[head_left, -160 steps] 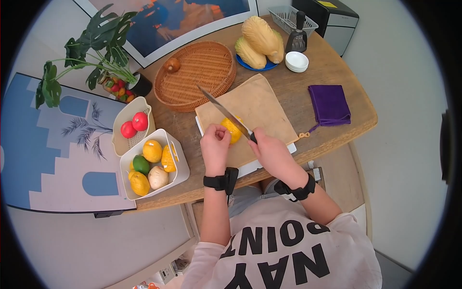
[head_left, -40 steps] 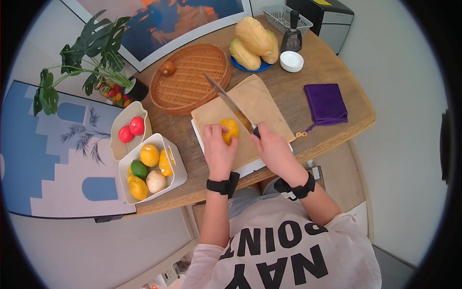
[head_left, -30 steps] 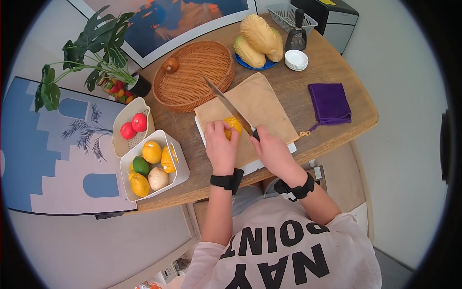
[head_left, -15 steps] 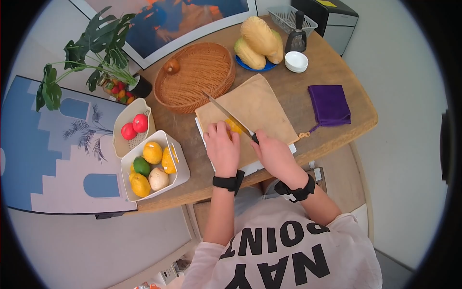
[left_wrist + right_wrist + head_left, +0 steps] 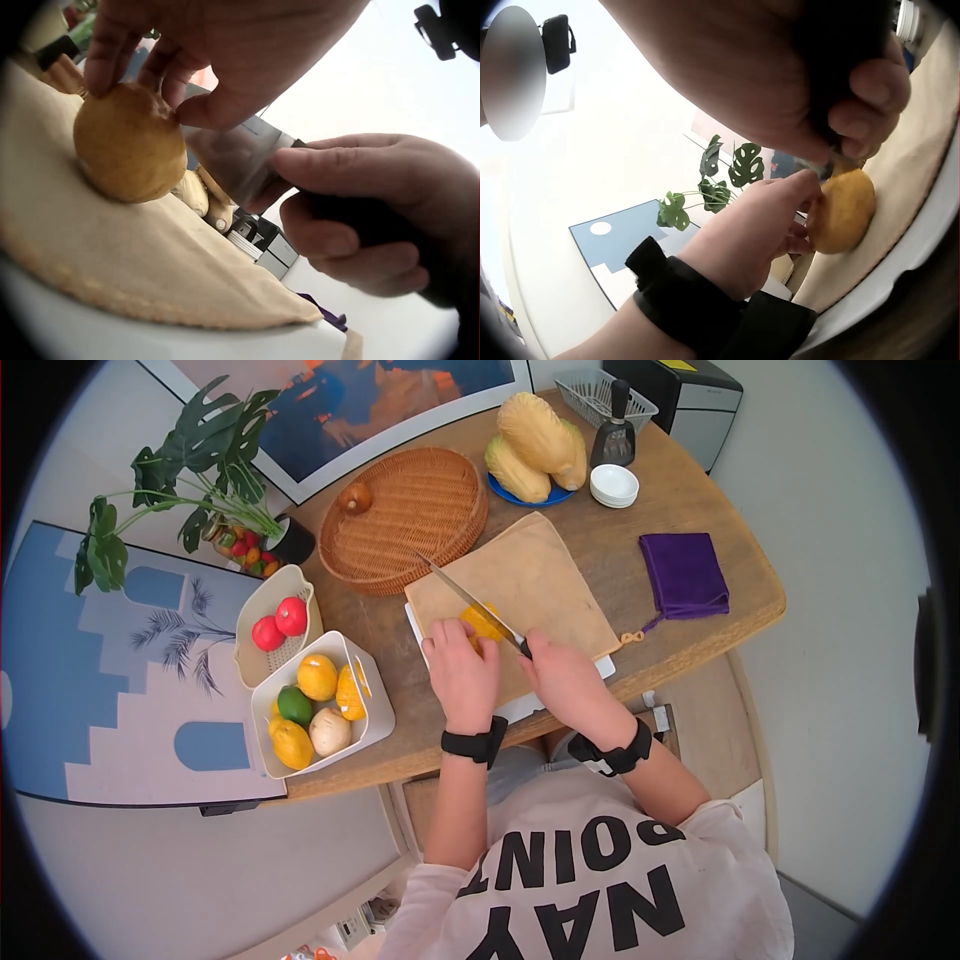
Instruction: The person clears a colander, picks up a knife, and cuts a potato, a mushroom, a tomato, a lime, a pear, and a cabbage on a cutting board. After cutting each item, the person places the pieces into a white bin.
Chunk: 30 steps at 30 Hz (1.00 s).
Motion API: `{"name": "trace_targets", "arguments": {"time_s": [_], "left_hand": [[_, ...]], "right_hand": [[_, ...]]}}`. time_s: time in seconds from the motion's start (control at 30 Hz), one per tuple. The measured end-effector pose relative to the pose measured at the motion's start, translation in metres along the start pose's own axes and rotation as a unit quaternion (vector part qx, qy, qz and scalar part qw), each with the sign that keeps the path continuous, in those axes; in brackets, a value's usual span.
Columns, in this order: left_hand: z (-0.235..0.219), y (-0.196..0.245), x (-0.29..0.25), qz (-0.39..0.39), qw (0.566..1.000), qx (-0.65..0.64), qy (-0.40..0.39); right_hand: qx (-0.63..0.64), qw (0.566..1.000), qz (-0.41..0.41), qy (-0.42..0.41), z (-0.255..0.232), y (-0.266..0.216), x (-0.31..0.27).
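Observation:
A round yellow fruit (image 5: 482,622) rests on a tan mat (image 5: 555,585). My left hand (image 5: 464,678) holds it from the left; in the left wrist view, fingertips and thumb grip the top of the fruit (image 5: 127,146). My right hand (image 5: 572,682) grips a kitchen knife (image 5: 450,582) by its black handle, thumb along the blade end. From the head, the long blade slants up and left across the fruit's right side. The left wrist view shows the broad blade (image 5: 236,161) beside the fruit, partly behind my left thumb. In the right wrist view my right hand hides most of the knife.
A white bin (image 5: 375,725) of fruit stands left, beside a cream basket (image 5: 245,645) with two red fruits. Behind are a wicker tray (image 5: 430,510), yellow vegetables (image 5: 540,435) on a blue plate, and white bowls (image 5: 614,485). A purple cloth (image 5: 686,575) lies right.
Earlier the blade stood off to the fruit's right; it has moved left and now overlaps the fruit. My left hand has shifted from the fruit's lower left onto it and a little right.

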<state>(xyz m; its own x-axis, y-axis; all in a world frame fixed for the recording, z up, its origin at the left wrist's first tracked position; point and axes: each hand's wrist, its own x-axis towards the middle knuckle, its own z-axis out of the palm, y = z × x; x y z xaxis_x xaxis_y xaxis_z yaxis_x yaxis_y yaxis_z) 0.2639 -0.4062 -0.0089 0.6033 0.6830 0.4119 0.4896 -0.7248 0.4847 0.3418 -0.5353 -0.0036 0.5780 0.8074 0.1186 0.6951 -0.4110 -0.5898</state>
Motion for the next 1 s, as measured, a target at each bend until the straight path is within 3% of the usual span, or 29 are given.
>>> {"name": "trace_targets", "arguments": {"time_s": [0.2,0.3,0.4,0.5,0.6,0.7,0.8,1.0], "left_hand": [[-0.002,-0.005,-0.001,0.01,1.0,-0.008,-0.009],[-0.003,-0.007,0.001,0.018,0.999,-0.026,0.004],[-0.007,-0.012,0.002,0.043,0.999,-0.026,-0.004],[-0.012,-0.008,0.0,0.03,0.999,-0.005,0.021],[-0.001,-0.016,-0.001,-0.032,0.993,-0.107,-0.04],[-0.003,-0.013,-0.001,-0.001,0.992,-0.12,-0.027],[-0.002,-0.014,-0.001,-0.015,0.992,-0.118,-0.035],[-0.003,-0.019,-0.001,-0.037,0.989,-0.137,-0.036]], "right_hand": [[0.048,0.999,0.009,0.022,-0.013,-0.013,-0.003],[-0.009,1.0,-0.01,0.007,-0.002,0.0,-0.001],[0.003,0.999,0.03,-0.013,-0.018,-0.011,-0.003],[0.064,0.997,0.032,0.023,-0.023,-0.017,-0.005],[0.014,1.0,0.011,-0.013,-0.008,-0.001,-0.002],[0.027,0.999,0.022,-0.005,-0.002,0.003,-0.003],[0.035,0.998,0.041,-0.025,-0.008,-0.001,-0.005],[0.079,0.996,0.027,0.015,-0.02,-0.017,-0.006]]}}
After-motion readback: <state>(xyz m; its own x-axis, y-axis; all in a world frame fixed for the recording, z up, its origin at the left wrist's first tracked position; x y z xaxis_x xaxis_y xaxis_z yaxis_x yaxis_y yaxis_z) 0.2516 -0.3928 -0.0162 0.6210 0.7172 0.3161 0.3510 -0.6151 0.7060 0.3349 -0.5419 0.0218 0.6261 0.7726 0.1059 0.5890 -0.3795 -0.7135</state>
